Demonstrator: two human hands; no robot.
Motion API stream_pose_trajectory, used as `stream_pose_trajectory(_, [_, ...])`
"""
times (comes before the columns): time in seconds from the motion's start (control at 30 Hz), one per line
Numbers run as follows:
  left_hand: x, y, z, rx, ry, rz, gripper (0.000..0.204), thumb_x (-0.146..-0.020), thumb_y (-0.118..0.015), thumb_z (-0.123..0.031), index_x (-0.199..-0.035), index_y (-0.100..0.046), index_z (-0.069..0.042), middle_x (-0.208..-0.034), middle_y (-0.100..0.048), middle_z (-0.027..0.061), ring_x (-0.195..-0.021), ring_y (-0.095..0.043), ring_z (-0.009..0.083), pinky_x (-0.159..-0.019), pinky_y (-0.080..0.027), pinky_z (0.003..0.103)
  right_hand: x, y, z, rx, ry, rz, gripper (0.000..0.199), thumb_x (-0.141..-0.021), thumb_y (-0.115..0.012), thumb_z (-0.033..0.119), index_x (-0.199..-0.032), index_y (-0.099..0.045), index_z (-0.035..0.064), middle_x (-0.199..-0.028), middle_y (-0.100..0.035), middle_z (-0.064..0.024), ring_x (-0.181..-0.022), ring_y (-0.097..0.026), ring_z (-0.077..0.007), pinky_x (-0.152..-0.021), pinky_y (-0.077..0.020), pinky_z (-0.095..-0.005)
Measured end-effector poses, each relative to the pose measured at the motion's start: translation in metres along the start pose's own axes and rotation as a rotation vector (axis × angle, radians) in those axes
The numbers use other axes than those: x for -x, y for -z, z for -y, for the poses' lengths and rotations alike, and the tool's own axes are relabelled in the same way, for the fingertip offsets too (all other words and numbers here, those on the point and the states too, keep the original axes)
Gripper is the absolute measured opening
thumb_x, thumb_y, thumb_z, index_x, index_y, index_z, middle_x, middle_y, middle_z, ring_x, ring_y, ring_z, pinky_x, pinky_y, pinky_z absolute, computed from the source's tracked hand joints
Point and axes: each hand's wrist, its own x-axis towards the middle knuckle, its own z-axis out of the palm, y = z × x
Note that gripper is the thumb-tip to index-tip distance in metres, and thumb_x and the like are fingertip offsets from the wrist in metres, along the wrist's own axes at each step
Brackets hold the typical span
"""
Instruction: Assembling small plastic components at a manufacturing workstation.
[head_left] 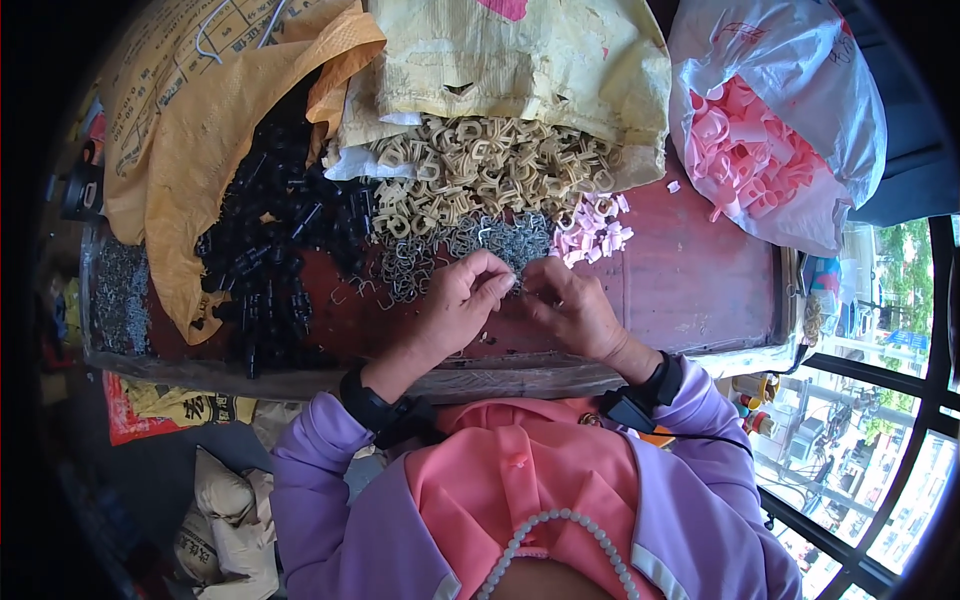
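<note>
My left hand point(462, 298) and my right hand point(572, 305) meet fingertip to fingertip over the red table point(690, 280), pinching something small between them; what it is I cannot make out. Right behind the fingers lies a heap of grey wire clips point(455, 245). Beyond that, beige plastic loops point(480, 170) spill from a pale sack point(520, 60). A small pile of pink plastic pieces point(595, 232) lies just past my right hand. Black plastic parts point(270, 250) are heaped to the left.
An orange-yellow sack point(190, 130) covers the table's left side. A white bag of pink pieces point(770, 130) stands at the back right. More wire clips point(120, 300) lie at the far left. Sacks point(225, 520) sit on the floor; window bars point(870, 400) are at right.
</note>
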Motion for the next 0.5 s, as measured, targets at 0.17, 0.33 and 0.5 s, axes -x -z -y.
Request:
stream_pose_trajectory(0.17, [0.002,0.001,0.000,0.062,0.042,0.012,0.010,-0.082,-0.050,-0.010,-0.079,-0.050,-0.001,-0.062,-0.048,-0.0013,-0.055,-0.045,0.0041,-0.050,-0.038,0.018,-0.007,0.007,0.013,0.033,-0.031,0.059,0.022,-0.072,-0.058,0.005,-0.090,-0.046,0.0002,-0.076,-0.053,-0.0109,-0.066,-0.057,-0.0220,-0.057,-0.0456,-0.0280])
stream_pose_trajectory(0.33, [0.003,-0.003,-0.006,0.106,0.063,0.051,0.011,-0.083,-0.048,-0.011,-0.078,-0.050,-0.002,-0.061,-0.048,-0.0018,-0.054,-0.044,0.0037,-0.049,-0.038,0.018,-0.002,0.007,0.015,0.081,0.190,-0.032,0.016,-0.073,-0.057,0.004,-0.085,-0.049,0.0005,-0.074,-0.052,-0.0111,-0.063,-0.055,-0.0238,-0.055,-0.0444,-0.0296])
stream_pose_trajectory(0.5, [0.009,-0.005,-0.008,0.133,0.096,0.072,0.012,-0.084,-0.048,-0.013,-0.077,-0.050,-0.003,-0.062,-0.047,-0.0022,-0.053,-0.044,0.0038,-0.049,-0.038,0.018,0.006,0.004,0.020,0.179,0.265,-0.076,0.012,-0.074,-0.057,0.004,-0.084,-0.051,0.0002,-0.074,-0.053,-0.0115,-0.061,-0.054,-0.0248,-0.053,-0.0432,-0.0307])
